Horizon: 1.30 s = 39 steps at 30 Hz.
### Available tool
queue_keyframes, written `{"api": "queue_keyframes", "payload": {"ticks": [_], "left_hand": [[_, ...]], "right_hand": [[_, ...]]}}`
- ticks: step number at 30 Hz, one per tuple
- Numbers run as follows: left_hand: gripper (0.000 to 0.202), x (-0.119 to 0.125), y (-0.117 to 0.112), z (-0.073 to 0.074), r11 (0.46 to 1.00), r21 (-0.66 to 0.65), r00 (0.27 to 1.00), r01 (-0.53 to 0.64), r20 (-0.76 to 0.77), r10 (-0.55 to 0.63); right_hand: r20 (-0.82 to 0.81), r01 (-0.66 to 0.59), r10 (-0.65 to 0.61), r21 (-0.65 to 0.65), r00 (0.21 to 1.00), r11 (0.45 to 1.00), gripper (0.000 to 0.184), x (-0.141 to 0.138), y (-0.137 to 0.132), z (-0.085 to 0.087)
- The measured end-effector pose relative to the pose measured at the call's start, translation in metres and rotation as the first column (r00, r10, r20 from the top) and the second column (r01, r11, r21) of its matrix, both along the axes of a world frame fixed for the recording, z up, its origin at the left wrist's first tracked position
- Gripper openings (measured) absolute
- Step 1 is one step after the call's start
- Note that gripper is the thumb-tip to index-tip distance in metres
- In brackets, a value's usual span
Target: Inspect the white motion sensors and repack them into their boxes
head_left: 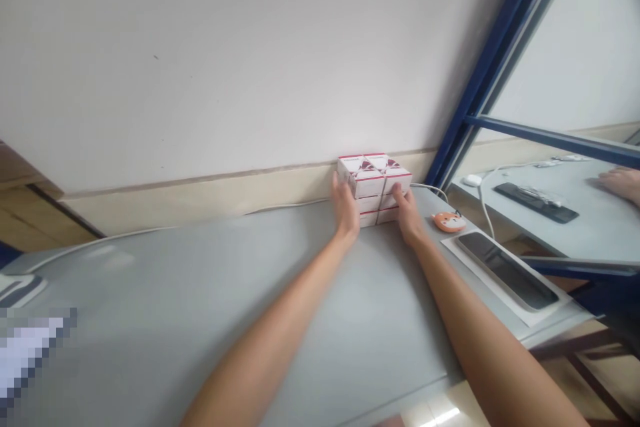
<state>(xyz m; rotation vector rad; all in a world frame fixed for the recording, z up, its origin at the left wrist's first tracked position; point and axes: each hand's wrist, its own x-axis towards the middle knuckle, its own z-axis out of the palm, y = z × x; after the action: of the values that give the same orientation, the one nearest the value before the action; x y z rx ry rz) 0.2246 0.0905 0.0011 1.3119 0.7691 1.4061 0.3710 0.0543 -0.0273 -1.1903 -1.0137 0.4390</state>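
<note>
A stack of small white boxes with red trim point(374, 181) stands at the far edge of a grey table point(225, 293), against the wall. Both my arms reach out to it. My left hand point(345, 208) lies flat against the stack's left side, fingers together and stretched up. On the front right corner of the stack rests my right hand point(407, 213), fingers pressed to the boxes. The stack sits squeezed between the two hands.
A small orange animal-shaped object point(449, 221) lies just right of the boxes. A dark phone point(505, 270) rests on a white sheet. A white cable point(150, 232) runs along the wall. Another person's hand point(620, 183) lies on the neighbouring table beyond a blue frame point(480, 87).
</note>
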Motion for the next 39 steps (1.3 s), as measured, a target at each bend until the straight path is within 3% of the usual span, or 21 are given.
{"api": "queue_keyframes", "payload": {"ticks": [6,9,16,21,25,27,28,29,31,34,37,38,39], "left_hand": [[0.082,-0.004,-0.01,0.006,0.982,0.184,0.991,0.036,-0.134,-0.011],[0.076,-0.015,-0.004,0.006,0.963,0.258,0.984,0.083,-0.175,-0.038],[0.064,-0.034,0.016,0.017,0.973,0.142,0.972,0.18,-0.179,-0.153],[0.065,-0.058,-0.001,0.036,0.973,0.14,0.977,0.182,-0.136,-0.164],[0.066,-0.104,-0.03,0.052,0.971,0.043,0.972,0.235,-0.034,-0.234],[0.059,-0.134,-0.045,0.054,0.95,-0.062,0.952,0.306,0.042,-0.303],[0.058,-0.15,-0.051,0.053,0.928,-0.126,0.936,0.35,0.073,-0.343],[0.062,-0.164,-0.057,0.05,0.895,-0.201,0.917,0.399,0.097,-0.387],[0.071,-0.191,-0.068,0.042,0.858,-0.321,0.915,0.402,0.141,-0.377],[0.065,-0.222,-0.079,0.028,0.831,-0.413,0.928,0.372,0.168,-0.332],[0.069,-0.242,-0.08,0.019,0.768,-0.48,0.897,0.424,0.11,-0.427],[0.068,-0.247,-0.078,0.017,0.761,-0.502,0.89,0.411,0.041,-0.453],[0.064,-0.251,-0.075,0.015,0.794,-0.501,0.901,0.345,-0.059,-0.429]], "right_hand": [[0.008,-0.003,0.003,0.008,1.0,1.0,0.075,-0.001,0.0,0.002],[0.016,0.004,-0.004,0.001,1.0,1.0,0.072,-0.001,-0.002,0.005],[0.044,0.089,-0.088,-0.03,0.995,0.996,0.067,-0.002,-0.001,0.002],[0.085,0.194,-0.193,-0.002,0.978,0.981,0.061,0.0,-0.005,0.003],[0.091,0.429,-0.444,0.145,0.892,0.892,0.066,-0.011,-0.021,0.023],[0.13,0.466,-0.516,0.289,0.846,0.836,0.05,-0.032,-0.031,0.036],[0.174,0.411,-0.491,0.355,0.854,0.84,0.041,-0.048,-0.036,0.041],[0.251,0.276,-0.38,0.364,0.89,0.889,0.035,-0.065,-0.04,0.045],[0.364,-0.032,-0.069,0.265,0.929,0.964,0.041,-0.103,-0.048,0.046],[0.206,-0.349,0.331,0.055,0.921,0.936,0.057,-0.148,-0.055,0.035],[0.11,-0.413,0.42,-0.078,0.901,0.907,0.053,-0.166,-0.06,0.022],[0.11,-0.405,0.413,-0.09,0.904,0.91,0.051,-0.167,-0.06,0.021],[0.116,-0.399,0.407,-0.088,0.906,0.913,0.05,-0.168,-0.061,0.023]]}}
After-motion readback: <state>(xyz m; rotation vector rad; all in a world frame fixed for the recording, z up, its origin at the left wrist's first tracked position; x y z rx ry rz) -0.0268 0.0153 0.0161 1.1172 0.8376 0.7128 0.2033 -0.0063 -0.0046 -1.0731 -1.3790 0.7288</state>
